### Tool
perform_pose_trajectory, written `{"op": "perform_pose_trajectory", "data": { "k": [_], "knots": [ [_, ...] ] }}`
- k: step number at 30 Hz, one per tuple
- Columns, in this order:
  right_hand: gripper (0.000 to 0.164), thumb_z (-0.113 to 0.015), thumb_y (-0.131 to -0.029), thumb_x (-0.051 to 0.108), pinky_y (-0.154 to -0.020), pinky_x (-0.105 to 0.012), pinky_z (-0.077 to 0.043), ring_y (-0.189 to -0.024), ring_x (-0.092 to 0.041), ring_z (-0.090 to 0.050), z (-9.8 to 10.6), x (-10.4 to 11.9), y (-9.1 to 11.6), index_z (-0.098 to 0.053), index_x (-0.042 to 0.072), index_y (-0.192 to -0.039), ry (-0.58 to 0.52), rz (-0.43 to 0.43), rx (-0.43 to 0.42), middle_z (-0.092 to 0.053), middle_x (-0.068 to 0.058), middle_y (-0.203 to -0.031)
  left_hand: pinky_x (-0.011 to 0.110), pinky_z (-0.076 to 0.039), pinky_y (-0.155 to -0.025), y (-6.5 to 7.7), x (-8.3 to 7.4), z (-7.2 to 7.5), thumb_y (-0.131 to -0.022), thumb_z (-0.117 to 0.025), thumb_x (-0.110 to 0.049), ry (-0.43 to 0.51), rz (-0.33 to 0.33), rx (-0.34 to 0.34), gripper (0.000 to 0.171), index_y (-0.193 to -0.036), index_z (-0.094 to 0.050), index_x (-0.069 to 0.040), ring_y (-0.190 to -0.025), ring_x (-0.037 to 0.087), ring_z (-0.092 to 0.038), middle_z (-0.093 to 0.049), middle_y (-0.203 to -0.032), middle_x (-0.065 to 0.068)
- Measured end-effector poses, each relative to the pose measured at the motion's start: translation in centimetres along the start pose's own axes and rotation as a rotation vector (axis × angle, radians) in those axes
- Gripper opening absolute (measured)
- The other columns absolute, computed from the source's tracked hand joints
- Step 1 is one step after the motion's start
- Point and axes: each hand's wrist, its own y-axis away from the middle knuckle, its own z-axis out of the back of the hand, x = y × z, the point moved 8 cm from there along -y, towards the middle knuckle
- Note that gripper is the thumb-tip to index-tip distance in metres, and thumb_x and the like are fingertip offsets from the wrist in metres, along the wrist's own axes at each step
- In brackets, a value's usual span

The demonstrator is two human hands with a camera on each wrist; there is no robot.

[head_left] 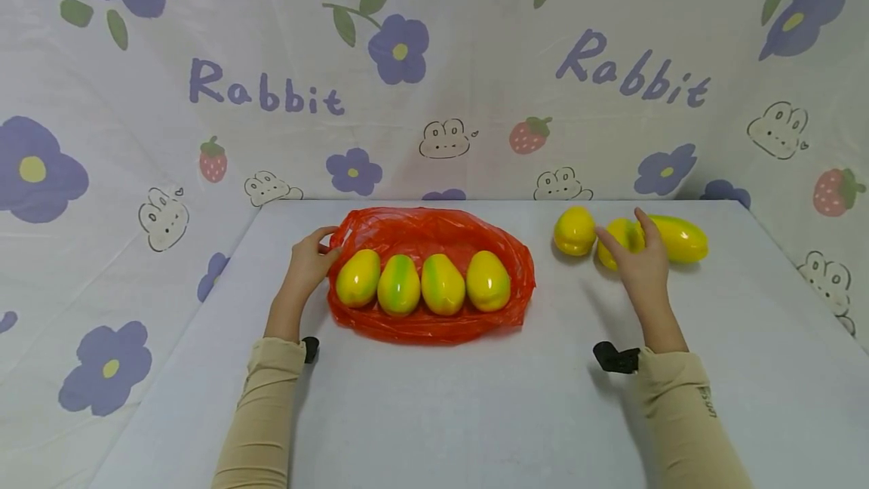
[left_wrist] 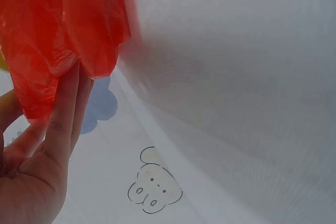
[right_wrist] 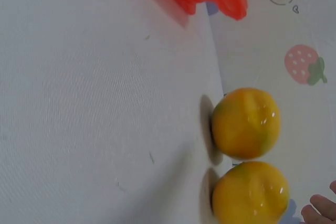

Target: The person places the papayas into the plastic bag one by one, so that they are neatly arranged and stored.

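Note:
A red plastic bag (head_left: 434, 330) lies spread with its mouth gaping, and several glossy yellow-green papaya-like fruits (head_left: 443, 285) sit in a row inside. My left hand (head_left: 308, 266) pinches the bag's left edge, the film running between thumb and fingers in the left wrist view. Over on the right, my right hand (head_left: 645, 270) has its thumb and fingers spread apart around a yellow fruit (head_left: 621, 234), partly hidden behind it. Whether skin touches that fruit I cannot tell. In the right wrist view only some fingertips (right_wrist: 321, 211) show.
A rounder-looking yellow fruit (head_left: 575, 231) stands left of the right hand; a longer one (head_left: 679, 238) lies to its right. The white table (head_left: 462, 413) ends at a fabric backdrop (head_left: 475, 44) with flowers and rabbits. Each wrist carries a black camera mount (head_left: 616, 358).

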Motion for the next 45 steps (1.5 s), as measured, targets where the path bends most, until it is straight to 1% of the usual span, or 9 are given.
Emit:
{"op": "perform_pose_trajectory", "data": {
  "k": [4, 8, 19, 26, 31, 35, 39, 43, 45],
  "knots": [
    [0.087, -0.063, -0.090, 0.048, -0.126, -0.046, -0.010, -0.153, -0.027, -0.008, 0.4, -0.8, -0.4, -0.016, 0.020, -0.157, 0.003, -0.018, 0.003, -0.011, -0.005, -0.165, 0.040, -0.058, -0.089, 0.0, 0.0, 0.0, -0.099, -0.053, -0.021, -0.002, -0.003, 0.001, 0.051, -0.149, -0.039, -0.016, -0.099, 0.031, -0.061, -0.057, -0.124, 0.022],
    [0.087, -0.063, -0.091, 0.048, -0.126, -0.045, -0.011, -0.153, -0.027, -0.010, 0.6, -1.4, -0.5, -0.016, 0.017, -0.157, 0.016, -0.023, -0.007, -0.015, -0.007, -0.165, 0.041, -0.058, -0.090, 0.1, -0.1, 0.0, -0.099, -0.053, -0.021, -0.001, 0.001, 0.000, 0.051, -0.149, -0.039, -0.017, -0.100, 0.032, -0.060, -0.057, -0.124, 0.022],
    [0.088, -0.064, -0.090, 0.046, -0.126, -0.042, -0.011, -0.153, -0.027, -0.013, 0.4, -2.9, -0.9, -0.017, 0.013, -0.157, 0.026, -0.034, -0.021, -0.017, -0.008, -0.164, 0.041, -0.058, -0.089, 0.0, 0.1, -0.1, -0.099, -0.053, -0.021, -0.001, 0.004, -0.003, 0.051, -0.148, -0.039, -0.017, -0.099, 0.032, -0.060, -0.058, -0.123, 0.022],
    [0.085, -0.065, -0.092, 0.037, -0.125, -0.044, -0.015, -0.151, -0.031, -0.017, -0.1, -3.3, -1.0, -0.018, 0.008, -0.156, 0.045, -0.012, -0.018, -0.017, -0.013, -0.163, 0.041, -0.058, -0.090, -0.1, 0.2, 0.0, -0.099, -0.053, -0.021, -0.005, 0.002, 0.000, 0.051, -0.148, -0.039, -0.017, -0.100, 0.032, -0.060, -0.057, -0.124, 0.022],
    [0.085, -0.066, -0.091, 0.036, -0.125, -0.045, -0.016, -0.150, -0.032, -0.019, -0.2, -3.3, -1.0, -0.018, 0.008, -0.156, 0.036, -0.005, -0.031, -0.019, -0.013, -0.163, 0.041, -0.058, -0.090, -0.1, 0.1, 0.1, -0.099, -0.053, -0.021, -0.006, -0.003, 0.001, 0.051, -0.148, -0.040, -0.017, -0.099, 0.032, -0.060, -0.057, -0.124, 0.022],
    [0.086, -0.066, -0.092, 0.033, -0.125, -0.045, -0.015, -0.150, -0.032, -0.018, -0.2, -3.7, -1.3, -0.016, 0.008, -0.156, 0.039, -0.010, -0.039, -0.018, -0.014, -0.163, 0.041, -0.058, -0.089, -0.1, 0.1, 0.1, -0.099, -0.053, -0.021, -0.003, -0.002, 0.001, 0.051, -0.148, -0.040, -0.017, -0.098, 0.032, -0.060, -0.057, -0.124, 0.022],
    [0.080, -0.063, -0.094, 0.026, -0.125, -0.045, -0.015, -0.151, -0.032, -0.018, -0.3, -4.2, -1.6, -0.015, 0.010, -0.157, 0.038, -0.022, -0.053, -0.017, -0.014, -0.163, 0.039, -0.058, -0.088, 0.0, 0.1, 0.0, -0.099, -0.053, -0.021, 0.000, 0.001, 0.003, 0.051, -0.148, -0.040, -0.018, -0.098, 0.031, -0.060, -0.057, -0.123, 0.022],
    [0.074, -0.061, -0.095, 0.019, -0.125, -0.044, -0.017, -0.150, -0.032, -0.021, -0.1, -4.3, -1.7, -0.020, 0.009, -0.156, 0.044, -0.011, -0.087, -0.022, -0.015, -0.162, 0.039, -0.058, -0.087, 0.0, 0.0, 0.0, -0.099, -0.054, -0.021, -0.004, -0.007, -0.001, 0.051, -0.148, -0.041, -0.018, -0.096, 0.031, -0.060, -0.058, -0.122, 0.022],
    [0.073, -0.061, -0.095, 0.018, -0.125, -0.043, -0.017, -0.150, -0.031, -0.022, -0.2, -4.3, -1.7, -0.021, 0.009, -0.156, 0.040, -0.011, -0.093, -0.023, -0.014, -0.161, 0.039, -0.058, -0.087, 0.0, 0.0, 0.0, -0.099, -0.054, -0.021, -0.008, -0.013, -0.004, 0.051, -0.148, -0.041, -0.017, -0.096, 0.031, -0.061, -0.058, -0.121, 0.022]
  ]
}}
